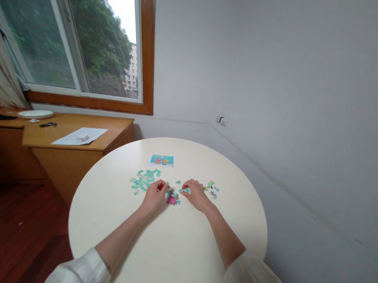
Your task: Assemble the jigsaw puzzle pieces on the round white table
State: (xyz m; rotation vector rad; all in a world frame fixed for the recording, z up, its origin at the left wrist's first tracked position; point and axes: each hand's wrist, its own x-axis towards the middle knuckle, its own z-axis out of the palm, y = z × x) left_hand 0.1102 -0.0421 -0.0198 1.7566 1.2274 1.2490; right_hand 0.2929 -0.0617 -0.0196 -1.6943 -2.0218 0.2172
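A small joined patch of jigsaw puzzle (pixel 173 198), pink in the middle with teal edges, lies flat on the round table between my hands. My left hand (pixel 155 194) is at the patch's left side, thumb and forefinger pinched on a small puzzle piece (pixel 168 184). To the right, my right hand (pixel 195 193) bends over the table with its fingertips closed around a teal puzzle piece (pixel 186 191), partly hidden by the fingers. One loose piece (pixel 178 182) lies just beyond, between the two hands.
Loose teal pieces (pixel 142 180) spread left of my left hand; a smaller group (pixel 212 189) lies right of my right hand. A picture card (pixel 162 160) sits farther back on the white table (pixel 170 250). A wooden desk (pixel 78 131) stands at the left, below the window.
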